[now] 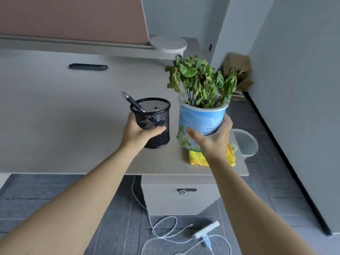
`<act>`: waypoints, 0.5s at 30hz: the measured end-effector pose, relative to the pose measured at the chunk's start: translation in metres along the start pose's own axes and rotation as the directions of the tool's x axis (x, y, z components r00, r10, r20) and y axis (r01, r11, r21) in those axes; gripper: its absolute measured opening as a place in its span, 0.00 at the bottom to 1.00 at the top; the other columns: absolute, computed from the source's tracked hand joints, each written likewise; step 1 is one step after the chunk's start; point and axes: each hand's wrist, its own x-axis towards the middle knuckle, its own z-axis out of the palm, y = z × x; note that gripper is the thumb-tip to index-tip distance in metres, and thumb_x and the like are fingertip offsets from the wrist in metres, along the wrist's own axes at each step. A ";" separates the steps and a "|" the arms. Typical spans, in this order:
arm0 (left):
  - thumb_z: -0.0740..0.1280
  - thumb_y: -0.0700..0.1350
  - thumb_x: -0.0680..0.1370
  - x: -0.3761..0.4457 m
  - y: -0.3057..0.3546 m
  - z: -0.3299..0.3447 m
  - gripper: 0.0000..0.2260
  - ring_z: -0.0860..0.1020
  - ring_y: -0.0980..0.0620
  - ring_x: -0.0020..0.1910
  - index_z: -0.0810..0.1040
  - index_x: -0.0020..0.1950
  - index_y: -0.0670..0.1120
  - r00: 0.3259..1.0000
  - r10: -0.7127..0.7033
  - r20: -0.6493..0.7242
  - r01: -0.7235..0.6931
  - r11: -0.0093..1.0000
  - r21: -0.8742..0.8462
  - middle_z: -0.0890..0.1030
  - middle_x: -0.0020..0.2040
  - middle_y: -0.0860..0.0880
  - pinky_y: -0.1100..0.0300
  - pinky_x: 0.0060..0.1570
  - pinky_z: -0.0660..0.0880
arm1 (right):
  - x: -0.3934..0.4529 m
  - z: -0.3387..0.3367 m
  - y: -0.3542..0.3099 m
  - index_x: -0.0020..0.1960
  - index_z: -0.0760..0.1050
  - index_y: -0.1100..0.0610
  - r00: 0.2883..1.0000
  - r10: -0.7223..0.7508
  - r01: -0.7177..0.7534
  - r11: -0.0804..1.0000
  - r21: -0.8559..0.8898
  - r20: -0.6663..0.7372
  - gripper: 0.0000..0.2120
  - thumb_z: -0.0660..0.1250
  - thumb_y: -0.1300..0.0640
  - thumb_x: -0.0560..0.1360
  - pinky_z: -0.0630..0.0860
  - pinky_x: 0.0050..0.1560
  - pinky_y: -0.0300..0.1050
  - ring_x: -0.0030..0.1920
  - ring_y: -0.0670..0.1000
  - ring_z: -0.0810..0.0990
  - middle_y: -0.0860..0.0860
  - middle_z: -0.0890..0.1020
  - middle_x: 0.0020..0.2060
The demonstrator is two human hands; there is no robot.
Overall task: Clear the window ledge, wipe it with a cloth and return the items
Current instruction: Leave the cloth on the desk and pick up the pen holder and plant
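- The surface (64,111) is broad, smooth and pale beige; I judge I'm either setting things down off the ledge or lifting them to go back, and I cannot tell which.
- My right hand (211,138) wraps the plant pot (198,120), a glossy blue printed tub with drooping leaves, just above the soft yellow cloth (196,159).
- My left hand (139,133) is closed round the pen holder (154,122), black wire mesh, cylindrical, a pen (131,102) leaning out.
- Next move calls for keeping both upright.

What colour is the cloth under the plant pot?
Yellow cloth, seen in the head view.
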 end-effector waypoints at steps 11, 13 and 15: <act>0.74 0.54 0.48 -0.181 0.087 0.246 0.36 0.79 0.49 0.49 0.73 0.54 0.44 0.895 0.106 0.434 -0.110 0.994 -0.017 0.81 0.51 0.46 0.57 0.50 0.73 | -0.110 -0.323 -0.033 0.60 0.61 0.44 0.904 -0.071 0.002 0.987 -0.162 -0.423 0.42 0.74 0.44 0.49 0.69 0.48 0.29 0.55 0.46 0.72 0.44 0.72 0.54; 0.76 0.52 0.51 -0.220 0.100 0.290 0.35 0.78 0.50 0.50 0.72 0.55 0.43 0.836 0.128 0.534 -0.128 0.991 -0.038 0.81 0.52 0.46 0.57 0.50 0.75 | -0.138 -0.380 -0.037 0.60 0.61 0.46 0.863 -0.077 -0.021 0.982 -0.187 -0.500 0.42 0.75 0.45 0.50 0.69 0.46 0.22 0.53 0.44 0.72 0.41 0.71 0.51; 0.78 0.47 0.55 -0.259 0.114 0.332 0.34 0.77 0.50 0.51 0.70 0.57 0.42 0.789 0.129 0.600 -0.117 0.991 -0.059 0.79 0.52 0.47 0.58 0.50 0.74 | -0.165 -0.434 -0.041 0.61 0.63 0.51 0.812 -0.079 -0.057 0.975 -0.213 -0.579 0.42 0.76 0.47 0.51 0.71 0.49 0.26 0.53 0.46 0.72 0.45 0.72 0.52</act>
